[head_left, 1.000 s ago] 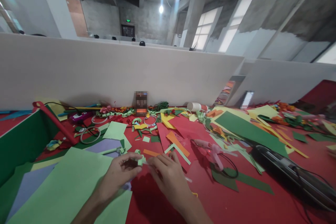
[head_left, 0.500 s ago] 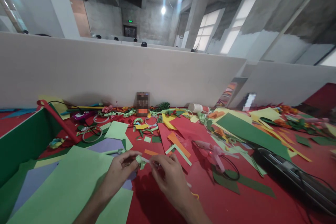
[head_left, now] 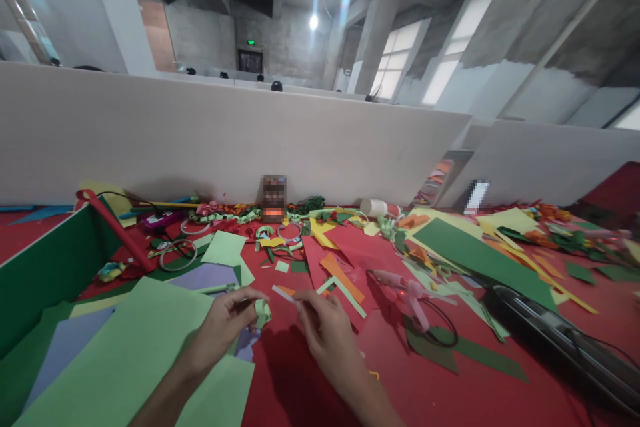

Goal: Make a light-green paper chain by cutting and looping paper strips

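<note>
My left hand (head_left: 225, 327) pinches a small rolled piece of light green paper (head_left: 262, 313) between thumb and fingers, just above the red table (head_left: 450, 387). My right hand (head_left: 327, 330) is beside it on the right and holds a thin whitish stick (head_left: 283, 293) that points up and to the left. The stick's tip sits a little apart from the green roll. A large light green sheet (head_left: 135, 353) lies under my left forearm.
Paper scraps in many colours litter the table. A pink glue gun (head_left: 407, 288) with a black cord lies right of my hands. A dark long device (head_left: 545, 327) lies further right. A green box wall (head_left: 45, 273) stands at the left, a white partition (head_left: 225, 140) behind.
The green roll and the stick were joined between both hands; now my right hand has drawn the stick up and away, and the roll stays in my left hand.
</note>
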`<act>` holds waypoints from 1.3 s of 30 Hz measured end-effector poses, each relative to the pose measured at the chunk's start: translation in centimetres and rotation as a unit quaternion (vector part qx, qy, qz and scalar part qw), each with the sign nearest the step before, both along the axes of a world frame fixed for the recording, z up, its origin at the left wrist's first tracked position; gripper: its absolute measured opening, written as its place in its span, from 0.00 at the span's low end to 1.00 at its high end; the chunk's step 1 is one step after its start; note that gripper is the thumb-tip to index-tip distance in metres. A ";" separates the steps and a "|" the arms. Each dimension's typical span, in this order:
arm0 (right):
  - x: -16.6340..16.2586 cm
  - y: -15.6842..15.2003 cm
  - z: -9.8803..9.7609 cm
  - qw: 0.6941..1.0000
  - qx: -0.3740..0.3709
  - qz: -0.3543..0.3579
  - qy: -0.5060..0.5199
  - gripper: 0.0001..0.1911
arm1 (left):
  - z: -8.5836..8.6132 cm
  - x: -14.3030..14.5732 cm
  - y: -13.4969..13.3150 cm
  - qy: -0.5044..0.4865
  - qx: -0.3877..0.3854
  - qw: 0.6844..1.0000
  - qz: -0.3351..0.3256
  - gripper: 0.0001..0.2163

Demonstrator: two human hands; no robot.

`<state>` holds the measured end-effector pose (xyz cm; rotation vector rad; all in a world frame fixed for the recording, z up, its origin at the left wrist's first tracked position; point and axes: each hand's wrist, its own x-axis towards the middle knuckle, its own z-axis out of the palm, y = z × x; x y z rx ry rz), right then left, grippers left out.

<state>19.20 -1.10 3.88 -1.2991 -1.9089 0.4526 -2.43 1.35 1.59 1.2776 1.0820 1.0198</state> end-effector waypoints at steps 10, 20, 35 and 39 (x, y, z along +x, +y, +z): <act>-0.6 -0.5 0.1 0.994 -0.034 0.104 0.003 0.12 | 0.2 1.2 -0.4 0.028 0.029 0.999 0.020 0.08; -0.8 -0.5 0.4 0.997 0.011 0.081 -0.010 0.10 | 0.0 0.9 -0.4 -0.005 0.026 1.000 0.001 0.06; -0.5 -0.3 -0.1 0.996 0.026 0.085 -0.024 0.13 | 0.3 1.2 -0.5 -0.031 0.001 1.000 0.004 0.05; -0.5 -0.2 -0.2 0.995 0.039 0.088 -0.034 0.13 | 0.0 1.2 -0.4 -0.027 0.007 1.000 0.011 0.04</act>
